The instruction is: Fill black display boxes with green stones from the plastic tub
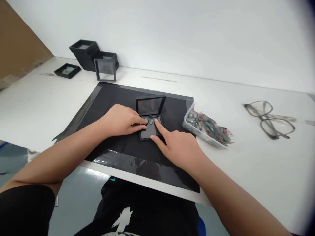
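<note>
A small black display case (150, 132) lies with its lid (150, 106) raised and tilted back; the lid has a clear pane. Inside its base, along the hinge side, sit a few small green nail-shaped pieces (151, 121). From the left, my left hand (123, 120) reaches over the base. Its index fingertip touches a green piece, and the thumb is a little apart below. My right hand (176, 144) comes in from the right, index finger stretched to the end of the row and thumb spread at the base's lower edge. Neither hand grips anything visibly.
A black mat (118, 131) lies under the case on a white table (246, 170). To the right are a clear plastic tub (206, 137) of mixed green and reddish pieces (206, 126) and eyeglasses (269, 118). Black frames (90, 57) stack at the back left, near another flat frame (67, 70).
</note>
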A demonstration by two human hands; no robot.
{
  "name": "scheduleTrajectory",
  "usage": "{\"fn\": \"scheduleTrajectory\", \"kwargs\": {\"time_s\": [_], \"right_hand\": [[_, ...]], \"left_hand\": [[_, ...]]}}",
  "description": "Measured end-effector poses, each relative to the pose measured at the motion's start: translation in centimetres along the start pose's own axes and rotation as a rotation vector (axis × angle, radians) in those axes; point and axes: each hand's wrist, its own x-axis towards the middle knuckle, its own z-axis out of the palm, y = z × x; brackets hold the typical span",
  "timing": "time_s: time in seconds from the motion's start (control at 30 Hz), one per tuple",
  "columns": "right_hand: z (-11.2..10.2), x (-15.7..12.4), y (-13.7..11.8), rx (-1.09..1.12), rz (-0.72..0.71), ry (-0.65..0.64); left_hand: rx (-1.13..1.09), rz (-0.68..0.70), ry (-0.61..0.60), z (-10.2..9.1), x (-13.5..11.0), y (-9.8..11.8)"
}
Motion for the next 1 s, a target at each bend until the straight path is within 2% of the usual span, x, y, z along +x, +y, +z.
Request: {"fn": "scheduleTrajectory", "kwargs": {"time_s": [0.2,0.33,0.4,0.47,0.5,0.57,0.63,0.7,0.77,0.87,1.0], "right_hand": [[-0.7,-0.8,-0.1,0.017,-0.019,-0.015],[-2.2,-2.4,1.4,0.164,-0.119,0.078],[-3.1,-3.3,3.6,0.334,-0.148,0.117],[-3.8,-3.9,6.9,0.510,-0.111,0.196],[-4.1,-4.1,8.9,0.572,-0.060,0.277],[-4.4,-4.3,12.9,0.555,0.086,0.384],[-4.3,-4.1,16.2,0.464,0.199,0.321],[-3.9,-3.7,18.1,0.423,0.237,0.236],[-3.3,-3.2,18.5,0.438,0.224,0.184],[-2.1,-2.6,17.5,0.420,0.222,0.135],[-0.7,-1.9,16.0,0.257,0.204,0.157]], "left_hand": [[-0.016,0.133,0.322,-0.2,0.1,0.7],[-0.090,0.235,0.402,-0.4,0.5,2.0],[-0.134,0.277,0.385,-0.4,0.8,2.9],[-0.188,0.303,0.331,-0.5,1.3,3.6],[-0.218,0.310,0.297,-0.5,1.5,3.8],[-0.288,0.308,0.234,-0.6,1.9,4.2],[-0.379,0.296,0.180,-0.6,2.2,4.6],[-0.461,0.298,0.150,-0.4,2.4,5.3],[-0.505,0.334,0.151,-0.1,2.5,6.2],[-0.524,0.407,0.231,0.7,2.7,7.6],[-0.567,0.447,0.344,1.8,2.7,8.2]]}}
